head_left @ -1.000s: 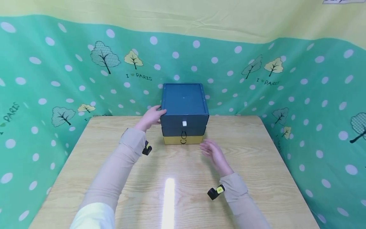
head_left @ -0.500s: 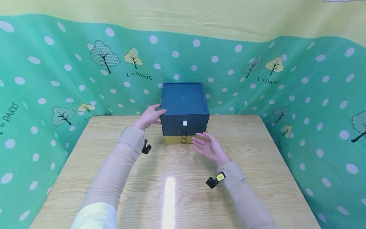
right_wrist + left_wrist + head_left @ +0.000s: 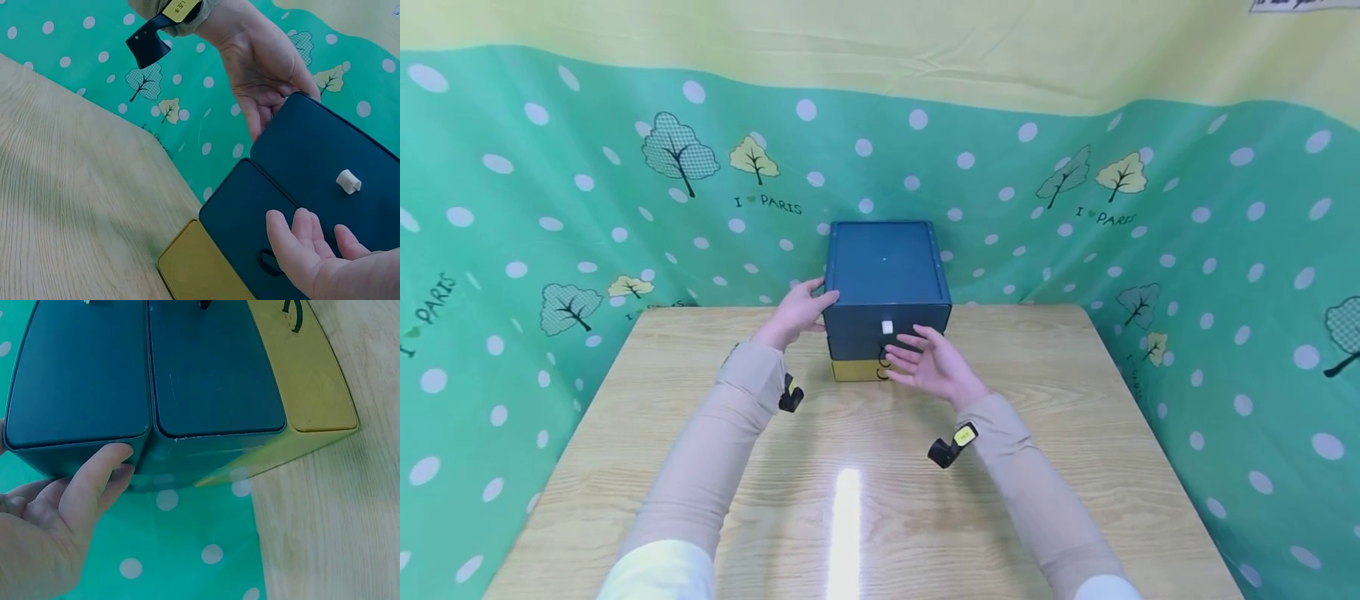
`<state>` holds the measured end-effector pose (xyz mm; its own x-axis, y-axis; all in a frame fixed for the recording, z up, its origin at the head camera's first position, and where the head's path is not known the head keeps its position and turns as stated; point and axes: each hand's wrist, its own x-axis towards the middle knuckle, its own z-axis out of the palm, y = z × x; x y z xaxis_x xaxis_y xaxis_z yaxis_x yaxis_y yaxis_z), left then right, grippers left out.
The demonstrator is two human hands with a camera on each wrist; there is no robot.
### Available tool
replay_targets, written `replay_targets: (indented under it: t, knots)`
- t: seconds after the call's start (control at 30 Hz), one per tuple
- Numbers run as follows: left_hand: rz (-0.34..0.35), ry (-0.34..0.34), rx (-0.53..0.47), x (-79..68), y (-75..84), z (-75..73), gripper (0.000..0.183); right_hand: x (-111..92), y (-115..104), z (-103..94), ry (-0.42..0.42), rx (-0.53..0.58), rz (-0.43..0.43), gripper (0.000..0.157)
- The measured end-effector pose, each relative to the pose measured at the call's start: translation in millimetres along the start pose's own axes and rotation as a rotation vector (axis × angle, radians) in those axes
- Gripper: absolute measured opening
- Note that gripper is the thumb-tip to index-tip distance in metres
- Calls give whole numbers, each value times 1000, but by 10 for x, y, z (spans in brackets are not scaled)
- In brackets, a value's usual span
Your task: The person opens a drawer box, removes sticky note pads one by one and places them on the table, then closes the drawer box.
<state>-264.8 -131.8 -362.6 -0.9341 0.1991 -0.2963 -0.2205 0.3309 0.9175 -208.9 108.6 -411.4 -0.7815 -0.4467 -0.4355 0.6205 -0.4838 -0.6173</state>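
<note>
A stacked drawer unit (image 3: 883, 262) stands at the back of the table, two dark blue tiers above a yellow bottom tier (image 3: 315, 375). The top front bears a white knob (image 3: 349, 182); a black loop handle (image 3: 270, 264) hangs on the middle one. My left hand (image 3: 793, 313) holds the unit's upper left side, thumb over the top edge and fingers against the side wall. In front of the drawer fronts, my right hand (image 3: 934, 367) is held palm inward with spread, relaxed fingers and nothing in them. Its fingertips overlap the middle drawer near the loop.
The wooden table (image 3: 1045, 450) carries a bright light streak at the front. A green, dotted cloth (image 3: 1000, 208) hangs behind and along both sides, close to the unit's back. Each wrist wears a small black camera (image 3: 942, 452).
My right hand has moved up and left, from beside the yellow tier to in front of the drawer fronts. My left hand stays on the unit, and the drawers have not moved.
</note>
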Motion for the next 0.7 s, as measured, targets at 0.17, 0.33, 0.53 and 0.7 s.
replay_targets:
  t: [0.17,0.33,0.53,0.7]
  knots:
    - [-5,10,-22,20,-24,33,66,27,-13,38,2,9,34,61]
    - [-3,35,-25,7,-24,35,66,69,-36,48,-41,-16,39,63]
    - [-6,52,-26,-13,0,32,66,114,-68,82,-48,-39,39,61]
    - [-19,70,-17,-13,7,35,65,139,-67,123,-47,-40,55,52]
